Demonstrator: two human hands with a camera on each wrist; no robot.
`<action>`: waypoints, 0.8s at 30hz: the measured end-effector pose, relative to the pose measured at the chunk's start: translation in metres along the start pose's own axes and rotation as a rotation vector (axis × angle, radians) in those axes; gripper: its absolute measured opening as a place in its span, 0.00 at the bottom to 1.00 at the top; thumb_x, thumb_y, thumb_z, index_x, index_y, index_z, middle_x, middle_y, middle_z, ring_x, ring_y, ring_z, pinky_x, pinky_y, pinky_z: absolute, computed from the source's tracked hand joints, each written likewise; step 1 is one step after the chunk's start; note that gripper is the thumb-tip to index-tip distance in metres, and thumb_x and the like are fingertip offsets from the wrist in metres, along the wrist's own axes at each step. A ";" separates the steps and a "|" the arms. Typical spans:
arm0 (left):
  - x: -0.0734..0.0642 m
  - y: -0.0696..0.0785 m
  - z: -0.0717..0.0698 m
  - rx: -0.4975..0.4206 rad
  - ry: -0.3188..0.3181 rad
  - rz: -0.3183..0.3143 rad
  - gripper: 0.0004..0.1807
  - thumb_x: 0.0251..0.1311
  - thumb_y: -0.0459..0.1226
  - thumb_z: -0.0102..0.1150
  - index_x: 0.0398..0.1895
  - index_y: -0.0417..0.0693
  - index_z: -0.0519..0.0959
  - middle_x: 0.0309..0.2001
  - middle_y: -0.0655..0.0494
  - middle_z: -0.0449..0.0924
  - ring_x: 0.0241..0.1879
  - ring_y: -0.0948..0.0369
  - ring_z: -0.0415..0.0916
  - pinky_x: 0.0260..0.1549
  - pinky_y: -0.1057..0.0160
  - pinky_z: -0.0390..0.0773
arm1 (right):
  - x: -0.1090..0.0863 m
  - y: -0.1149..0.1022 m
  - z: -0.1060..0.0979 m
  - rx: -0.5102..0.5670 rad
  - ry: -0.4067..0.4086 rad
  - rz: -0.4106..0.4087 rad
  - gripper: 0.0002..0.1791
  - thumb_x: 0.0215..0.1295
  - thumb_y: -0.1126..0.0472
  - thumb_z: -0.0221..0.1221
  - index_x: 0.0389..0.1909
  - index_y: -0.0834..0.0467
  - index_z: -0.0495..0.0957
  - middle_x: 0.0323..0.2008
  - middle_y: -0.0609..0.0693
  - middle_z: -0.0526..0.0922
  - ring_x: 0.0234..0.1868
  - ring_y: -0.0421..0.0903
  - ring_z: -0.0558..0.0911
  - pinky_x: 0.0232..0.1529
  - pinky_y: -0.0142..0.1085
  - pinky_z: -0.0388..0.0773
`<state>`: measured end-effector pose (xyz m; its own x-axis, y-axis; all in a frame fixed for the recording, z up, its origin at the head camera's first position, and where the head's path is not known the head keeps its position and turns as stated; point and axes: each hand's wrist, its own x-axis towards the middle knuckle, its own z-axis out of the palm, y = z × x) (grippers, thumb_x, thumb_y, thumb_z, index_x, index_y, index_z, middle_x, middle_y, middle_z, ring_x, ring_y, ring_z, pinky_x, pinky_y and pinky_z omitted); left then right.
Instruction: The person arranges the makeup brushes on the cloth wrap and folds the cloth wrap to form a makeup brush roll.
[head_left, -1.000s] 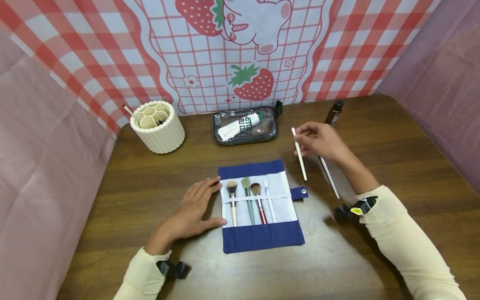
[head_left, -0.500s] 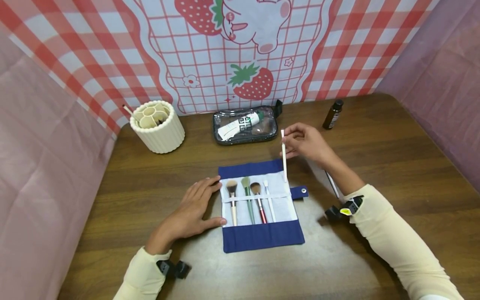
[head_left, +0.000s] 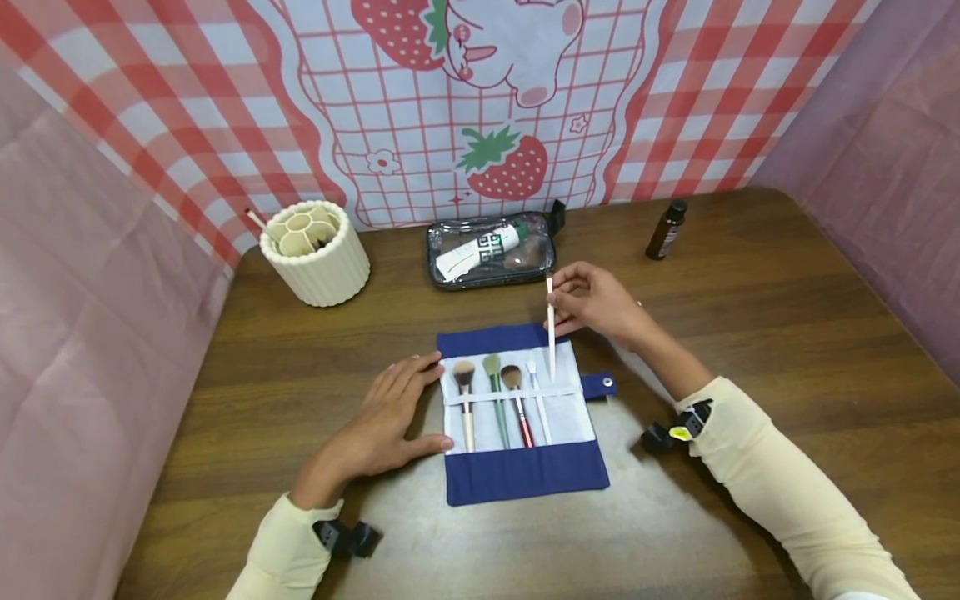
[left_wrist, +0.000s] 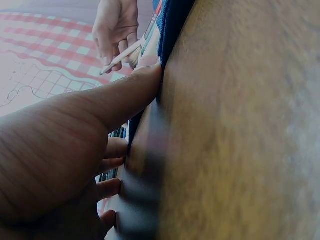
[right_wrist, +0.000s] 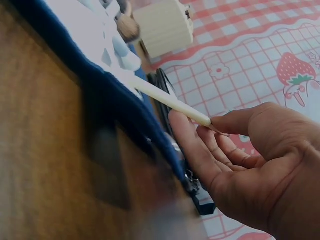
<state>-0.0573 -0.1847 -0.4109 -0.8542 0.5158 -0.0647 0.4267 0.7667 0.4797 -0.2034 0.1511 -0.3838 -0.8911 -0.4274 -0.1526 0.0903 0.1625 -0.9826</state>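
A blue-and-white fabric brush roll lies unfolded on the table. Several makeup brushes sit under its elastic strap: a beige-handled one, a green one, a red-handled one and a slim white one. My right hand pinches a cream-white makeup brush near its bristle end, between thumb and fingers. Its handle end points down over the pale lining, just above the strap, right of the slim white brush. My left hand rests along the roll's left edge, fingers extended, thumb and fingertips touching the fabric.
Behind the roll lies a clear zip pouch with a white tube inside. A ribbed cream brush holder stands at back left, a small dark bottle at back right. The roll's snap tab sticks out rightward.
My right hand has carried the white brush leftward from the bare table to over the roll, and slightly down. Another white brush on the right is now mostly hidden by my forearm. My left hand stays put.
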 end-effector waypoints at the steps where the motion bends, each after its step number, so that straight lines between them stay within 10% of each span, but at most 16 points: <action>1: 0.000 0.000 0.000 0.000 -0.001 -0.001 0.53 0.59 0.63 0.63 0.79 0.45 0.55 0.80 0.55 0.43 0.78 0.52 0.39 0.74 0.45 0.41 | 0.000 0.001 0.001 0.002 -0.007 0.007 0.19 0.72 0.68 0.58 0.57 0.70 0.65 0.48 0.66 0.72 0.37 0.60 0.85 0.40 0.50 0.85; 12: 0.000 0.000 0.000 0.003 0.005 0.003 0.52 0.60 0.62 0.63 0.78 0.44 0.55 0.80 0.54 0.43 0.78 0.51 0.40 0.74 0.45 0.42 | -0.008 0.010 0.010 0.052 -0.053 0.060 0.21 0.72 0.70 0.56 0.61 0.73 0.64 0.50 0.70 0.72 0.37 0.60 0.83 0.39 0.53 0.85; 24: 0.000 0.001 -0.001 0.001 -0.010 -0.010 0.52 0.60 0.62 0.63 0.79 0.45 0.55 0.80 0.55 0.42 0.78 0.52 0.39 0.74 0.45 0.40 | -0.016 0.010 0.010 -0.191 -0.183 0.032 0.20 0.70 0.69 0.59 0.60 0.69 0.71 0.42 0.64 0.79 0.36 0.56 0.83 0.38 0.43 0.85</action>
<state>-0.0571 -0.1846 -0.4097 -0.8552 0.5123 -0.0781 0.4187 0.7718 0.4786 -0.1838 0.1504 -0.3921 -0.7921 -0.5704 -0.2172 0.0160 0.3363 -0.9416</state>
